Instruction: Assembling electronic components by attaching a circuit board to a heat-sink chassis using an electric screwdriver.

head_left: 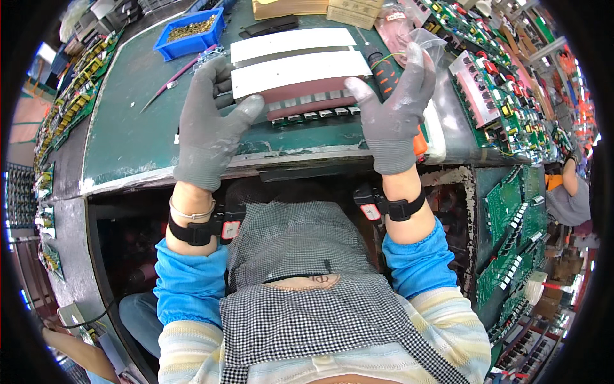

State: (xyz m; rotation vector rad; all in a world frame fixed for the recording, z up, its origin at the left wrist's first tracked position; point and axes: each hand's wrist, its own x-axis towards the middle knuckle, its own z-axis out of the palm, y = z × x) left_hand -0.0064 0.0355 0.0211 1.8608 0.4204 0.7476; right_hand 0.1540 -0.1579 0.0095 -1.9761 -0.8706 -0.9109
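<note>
A long block with two white strips on top [294, 75] and a reddish-brown front side sits on the green work surface [134, 128]. Along its lower front runs a row of small silver and black parts. My left hand [214, 121], in a grey glove, is at the block's left end, thumb in front of the corner and fingers bent but apart. At the right end my right hand [400, 109], gloved alike, has its fingers stretched upward and its thumb by the front corner. Whether either hand presses on the block is hard to see.
A blue bin [190, 33] of small brass-coloured parts stands at the far left, near a thin pink-handled tool [179, 75]. An orange-and-black screwdriver [384, 73] lies behind my right hand. Circuit boards [505, 105] crowd the right side; more boards [73, 96] line the left.
</note>
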